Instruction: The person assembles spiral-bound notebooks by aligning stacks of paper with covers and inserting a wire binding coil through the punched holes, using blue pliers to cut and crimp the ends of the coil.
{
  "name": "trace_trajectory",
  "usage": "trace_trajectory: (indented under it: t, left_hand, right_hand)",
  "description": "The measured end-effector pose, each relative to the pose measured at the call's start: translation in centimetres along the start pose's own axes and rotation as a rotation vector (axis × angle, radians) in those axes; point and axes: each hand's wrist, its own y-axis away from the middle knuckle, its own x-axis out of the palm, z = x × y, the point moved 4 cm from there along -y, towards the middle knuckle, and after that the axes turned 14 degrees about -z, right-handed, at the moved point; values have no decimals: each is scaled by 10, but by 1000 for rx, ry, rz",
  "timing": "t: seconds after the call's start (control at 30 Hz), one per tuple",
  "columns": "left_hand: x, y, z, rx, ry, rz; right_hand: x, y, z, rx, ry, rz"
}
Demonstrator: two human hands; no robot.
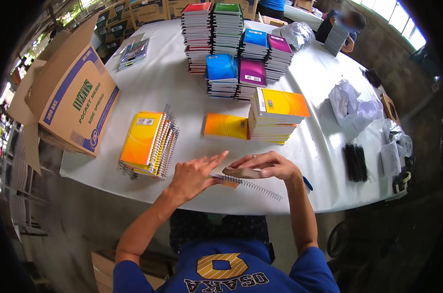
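Notebook [230, 183]: 1 coil [256, 187] extending rightward
Left hand [191, 175]: clamped on notebook's left end
Right hand [270, 166]: above notebook, cannot tell grip

We see green lettering on the left cardboard box [79, 100], outlined lettering on the near blue shirt [226, 273], white labels [145, 121] on the left yellow notebook stack [139, 141] and a purple notebook [252, 68], and print on far cartons [148, 12].
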Motion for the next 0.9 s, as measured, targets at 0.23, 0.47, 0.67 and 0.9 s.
trace_trajectory:
  t: [0.23, 0.47, 0.67, 0.9]
  left_hand:
    - [-1, -3, 3, -79, 62, -3]
    - [7, 9, 21, -300, 535, -290]
    - [23, 21, 30, -499, 832, -319]
    - [25, 27, 24, -421, 794, -358]
  right_hand:
    - [0, -5, -15, -235, -380, 73]
    - [8, -14, -6, -212, -458, 70]
    - [7, -23, -22, -51, -369, -6]
    - [12, -22, -3, -29, -54, 13]
